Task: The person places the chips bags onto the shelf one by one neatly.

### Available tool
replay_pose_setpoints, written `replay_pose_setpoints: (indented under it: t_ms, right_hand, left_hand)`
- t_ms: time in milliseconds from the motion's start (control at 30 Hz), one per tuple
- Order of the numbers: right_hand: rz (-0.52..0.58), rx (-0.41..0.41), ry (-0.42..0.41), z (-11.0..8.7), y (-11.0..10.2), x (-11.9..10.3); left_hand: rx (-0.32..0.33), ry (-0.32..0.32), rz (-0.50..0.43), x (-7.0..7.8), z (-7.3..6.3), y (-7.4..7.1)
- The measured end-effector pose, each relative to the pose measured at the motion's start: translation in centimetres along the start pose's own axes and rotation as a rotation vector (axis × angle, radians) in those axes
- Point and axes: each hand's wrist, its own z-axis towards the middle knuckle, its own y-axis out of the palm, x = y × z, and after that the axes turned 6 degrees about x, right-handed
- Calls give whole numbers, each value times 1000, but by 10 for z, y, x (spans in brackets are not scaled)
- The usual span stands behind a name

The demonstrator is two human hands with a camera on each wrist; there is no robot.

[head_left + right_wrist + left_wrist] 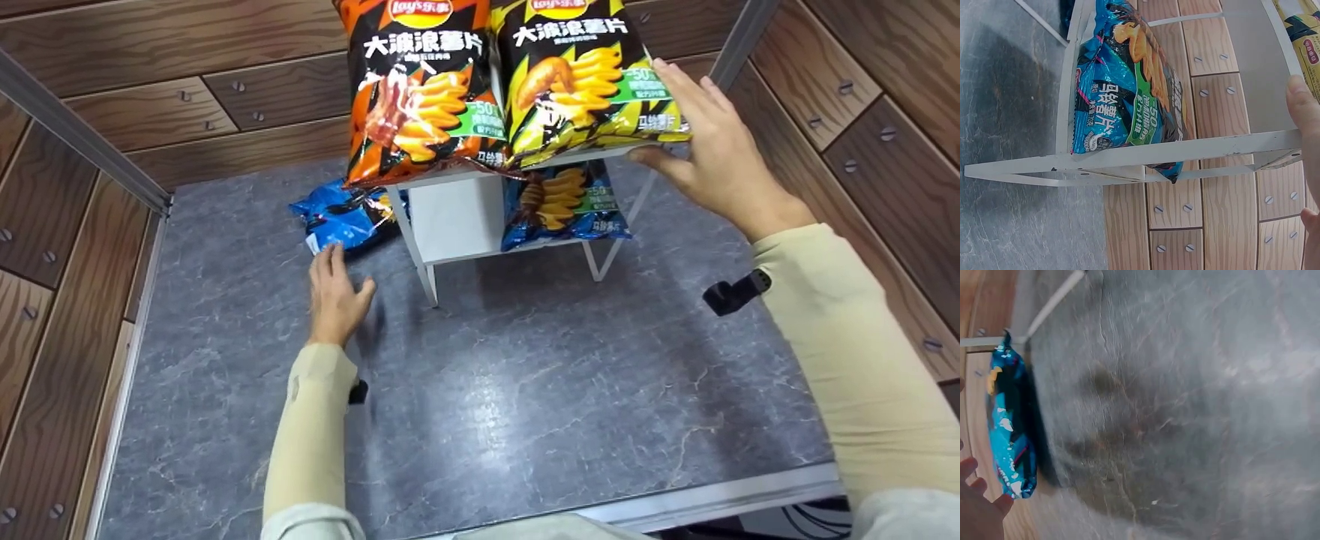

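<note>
A white two-tier shelf [457, 217] carries an orange-and-black bag of chips [420, 97] and a yellow-and-black bag of chips [581, 82] side by side on top. On its lower tier lies a blue bag of chips [566, 199], also large in the right wrist view [1129, 90]. My right hand [724, 146] is at the top's right end, fingers extended along the yellow bag's side; the thumb touches the shelf's edge in the right wrist view. My left hand [335, 296], holding nothing, reaches with loosely extended fingers toward another blue bag of chips [341, 217] lying left of the shelf.
Grey marbled surface [480, 390] lies under the shelf. Wood-patterned panels [247, 97] rise at the back and both sides, with metal posts [82, 127] at the corners. A metal rail [712, 491] and dark cables [814, 521] run along the near edge.
</note>
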Motion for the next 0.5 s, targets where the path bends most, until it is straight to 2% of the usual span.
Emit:
replay_pose_setpoints:
  t_ms: [100, 200, 333, 500]
  right_hand:
    - [-1, -2, 10, -1, 0, 0]
    - [-2, -6, 18, -2, 0, -1]
    - [1, -5, 13, -2, 0, -1]
    - [8, 3, 2, -3, 0, 0]
  left_hand:
    - [-77, 29, 100, 2, 13, 3]
    - [-106, 32, 142, 4, 26, 6]
    - [-134, -26, 149, 5, 40, 12]
    - [-182, -68, 218, 5, 47, 21]
